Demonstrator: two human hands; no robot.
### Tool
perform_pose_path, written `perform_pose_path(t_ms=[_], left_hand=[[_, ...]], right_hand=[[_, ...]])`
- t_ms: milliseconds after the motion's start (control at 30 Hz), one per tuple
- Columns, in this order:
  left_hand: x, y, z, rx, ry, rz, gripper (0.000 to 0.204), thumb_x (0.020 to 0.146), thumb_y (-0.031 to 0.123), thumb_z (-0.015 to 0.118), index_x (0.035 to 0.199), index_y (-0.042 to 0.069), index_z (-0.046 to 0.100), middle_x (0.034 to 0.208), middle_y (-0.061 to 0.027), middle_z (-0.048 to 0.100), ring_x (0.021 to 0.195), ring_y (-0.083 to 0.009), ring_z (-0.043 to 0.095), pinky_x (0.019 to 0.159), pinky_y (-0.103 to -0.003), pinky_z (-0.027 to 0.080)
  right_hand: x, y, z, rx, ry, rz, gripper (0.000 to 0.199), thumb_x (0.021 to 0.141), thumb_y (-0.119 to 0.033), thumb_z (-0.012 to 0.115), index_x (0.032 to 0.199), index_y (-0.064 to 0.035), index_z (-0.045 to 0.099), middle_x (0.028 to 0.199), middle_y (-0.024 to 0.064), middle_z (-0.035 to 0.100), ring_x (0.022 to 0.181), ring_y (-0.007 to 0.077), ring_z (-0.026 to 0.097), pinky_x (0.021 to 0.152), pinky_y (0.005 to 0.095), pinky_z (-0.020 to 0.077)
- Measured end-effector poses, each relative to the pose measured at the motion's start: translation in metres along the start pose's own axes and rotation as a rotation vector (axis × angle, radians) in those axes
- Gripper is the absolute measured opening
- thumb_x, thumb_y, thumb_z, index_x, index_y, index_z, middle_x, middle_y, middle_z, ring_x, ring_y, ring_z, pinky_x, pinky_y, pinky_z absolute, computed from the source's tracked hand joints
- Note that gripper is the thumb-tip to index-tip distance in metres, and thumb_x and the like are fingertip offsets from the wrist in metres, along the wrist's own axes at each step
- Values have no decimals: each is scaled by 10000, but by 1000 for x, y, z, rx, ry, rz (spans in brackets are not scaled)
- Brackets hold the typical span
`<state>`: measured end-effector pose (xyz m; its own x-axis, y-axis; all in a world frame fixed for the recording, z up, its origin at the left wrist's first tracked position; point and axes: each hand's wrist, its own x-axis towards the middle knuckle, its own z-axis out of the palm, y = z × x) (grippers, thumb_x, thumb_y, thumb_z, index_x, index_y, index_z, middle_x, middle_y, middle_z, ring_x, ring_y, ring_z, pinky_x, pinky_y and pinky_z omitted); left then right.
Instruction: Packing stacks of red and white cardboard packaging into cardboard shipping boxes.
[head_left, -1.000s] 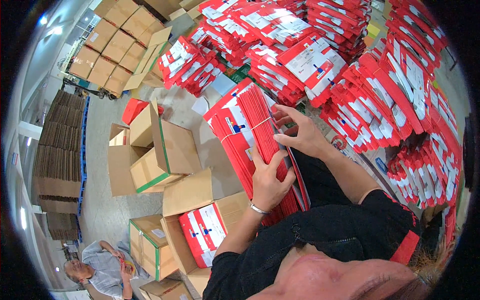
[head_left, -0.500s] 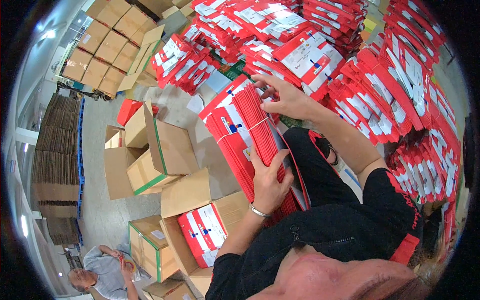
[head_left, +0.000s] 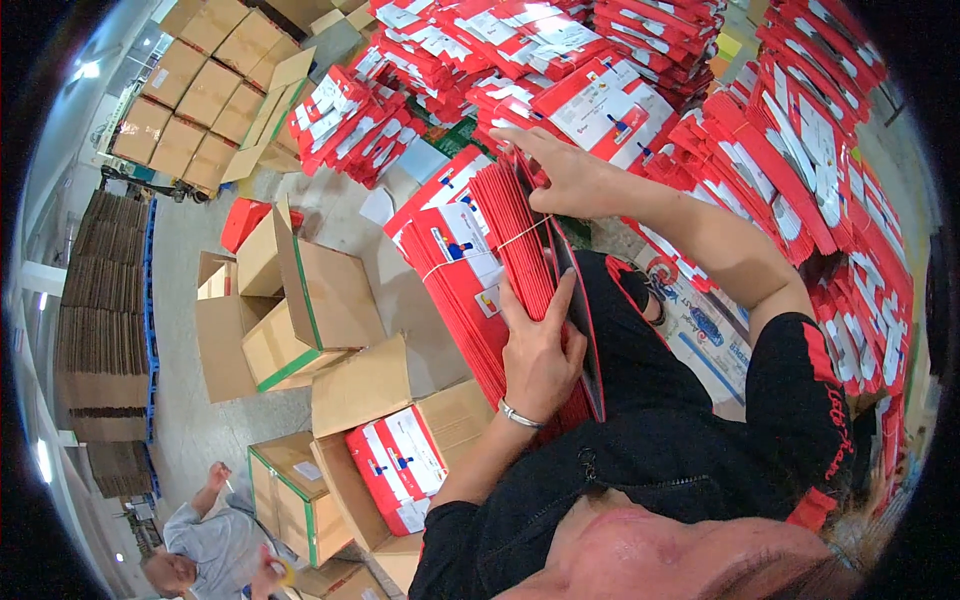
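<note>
A thick bundle of flat red packets [head_left: 520, 270] with white printed fronts leans across my lap, a pale band around it. My left hand [head_left: 540, 350], with a bracelet at the wrist, grips the bundle's near part, thumb and fingers spread over its edges. At the far end my right hand [head_left: 570, 178] has its fingers and thumb around the edge of the outermost packet [head_left: 583, 330], which stands on edge along the bundle's right side. Another red and white packet [head_left: 440, 190] shows behind the bundle's left far corner.
Piles of red and white packets [head_left: 780, 170] rise ahead and to the right. An open carton [head_left: 360, 375] holding similar packets [head_left: 400, 470] stands at left, with another open carton [head_left: 330, 290] beyond. Flattened cardboard [head_left: 105, 300] is stacked far left. Another person [head_left: 215, 545] is at lower left.
The outermost packet has swung closer to upright against the bundle, hiding its pale inner side. My right hand has shifted slightly left and away. The other person's arm has lifted.
</note>
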<state>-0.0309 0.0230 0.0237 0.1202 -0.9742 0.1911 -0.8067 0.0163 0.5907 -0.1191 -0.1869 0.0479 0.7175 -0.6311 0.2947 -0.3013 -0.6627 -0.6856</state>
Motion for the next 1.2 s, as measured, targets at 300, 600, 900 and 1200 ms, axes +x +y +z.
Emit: perform_pose_path(t_ms=[300,600,900,1200], left_hand=[[7,10,15,65,48,102,661,696,89,641,1333,212,514,1402,-417,208,986,-522,584,784,-453,551],[6,-32,-6,-215,-122,-51,914,727,126,626,1501,162,142,1383,-453,186,1125,-578,453,900,-511,490],[-29,-48,19,-478,308,65,822,631,338,841,1239,23,387,1242,-244,476,1093,-443,531,927,-440,465],[-51,-123,24,-222,450,-320,1065,663,282,842,1459,6,190,1359,-278,372,1308,-428,349,1109,-439,304]], right_hand=[[5,17,-14,92,-240,126,919,645,-73,662,1477,-105,273,1441,225,312,1256,319,425,1038,375,370],[1,2,-28,-258,-165,-329,862,740,-154,712,1484,-117,277,1504,176,314,1401,324,288,1158,434,238],[-19,-71,21,-765,-509,-900,460,761,-57,555,1220,-33,556,1194,109,549,1222,261,469,1166,470,233],[-18,-84,34,-692,-720,-1046,49,729,-119,559,764,-94,537,830,37,552,890,201,566,818,371,444]])
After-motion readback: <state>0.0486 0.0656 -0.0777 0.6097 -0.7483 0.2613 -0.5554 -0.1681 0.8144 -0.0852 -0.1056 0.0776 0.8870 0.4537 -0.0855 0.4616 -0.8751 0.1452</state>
